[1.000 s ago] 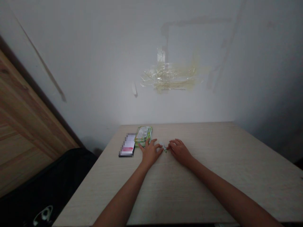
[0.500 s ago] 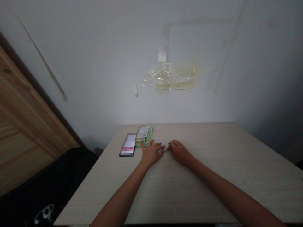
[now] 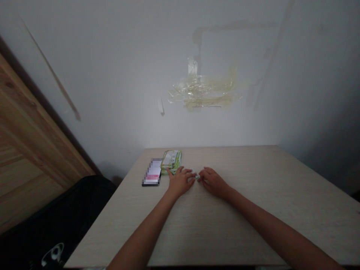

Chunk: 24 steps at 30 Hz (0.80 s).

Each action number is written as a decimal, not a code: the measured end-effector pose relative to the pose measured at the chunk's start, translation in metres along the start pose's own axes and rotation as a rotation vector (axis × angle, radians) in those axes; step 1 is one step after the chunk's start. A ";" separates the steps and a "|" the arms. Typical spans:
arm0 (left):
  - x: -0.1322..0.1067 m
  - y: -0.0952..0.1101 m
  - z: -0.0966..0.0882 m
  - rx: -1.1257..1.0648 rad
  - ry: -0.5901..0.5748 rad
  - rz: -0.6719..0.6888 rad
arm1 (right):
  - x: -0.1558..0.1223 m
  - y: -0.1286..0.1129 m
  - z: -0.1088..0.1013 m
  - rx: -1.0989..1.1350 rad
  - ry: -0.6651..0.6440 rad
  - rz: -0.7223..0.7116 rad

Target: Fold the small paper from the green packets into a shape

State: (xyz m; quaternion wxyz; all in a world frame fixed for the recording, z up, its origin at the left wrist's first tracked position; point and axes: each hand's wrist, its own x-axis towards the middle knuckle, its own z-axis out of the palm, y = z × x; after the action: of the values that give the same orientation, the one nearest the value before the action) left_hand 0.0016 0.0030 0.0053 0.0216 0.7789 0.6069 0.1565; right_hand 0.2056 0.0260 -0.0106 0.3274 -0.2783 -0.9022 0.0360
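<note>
My left hand (image 3: pixel 180 181) and my right hand (image 3: pixel 213 181) rest on the pale wooden table (image 3: pixel 253 210), fingertips meeting around a small green-and-white piece (image 3: pixel 197 176). Both hands pinch it between them, with the fingers curled; the piece is mostly hidden and too small to name. A green-and-white packet stack (image 3: pixel 171 159) lies just behind my left hand, whose fingers nearly touch its near edge. A phone (image 3: pixel 152 176) lies left of that packet.
A white wall with yellowed tape remains (image 3: pixel 205 92) stands behind the table. A wooden panel (image 3: pixel 25 157) leans at the left, and a black bag (image 3: pixel 62 221) sits below it beside the table's left edge.
Both hands have edged slightly closer together around the small piece. The view has barely shifted. The packet and phone have not moved.
</note>
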 end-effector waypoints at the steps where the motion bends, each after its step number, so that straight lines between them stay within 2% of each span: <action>1: 0.000 0.000 0.000 0.003 -0.002 -0.001 | 0.000 0.000 0.000 0.008 0.001 0.000; 15: 0.000 -0.002 0.004 -0.032 0.021 0.022 | -0.002 -0.002 -0.002 0.077 -0.024 -0.001; 21: 0.000 -0.004 0.007 -0.025 0.037 0.022 | -0.006 0.011 0.003 0.031 0.161 0.177; 24: 0.000 -0.004 0.009 -0.020 0.040 0.022 | -0.005 0.014 0.006 -0.024 0.158 0.225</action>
State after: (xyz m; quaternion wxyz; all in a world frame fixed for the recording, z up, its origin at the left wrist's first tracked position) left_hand -0.0001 0.0059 -0.0038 0.0155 0.7820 0.5970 0.1784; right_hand 0.2115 0.0361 -0.0218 0.3879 -0.3838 -0.8371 0.0396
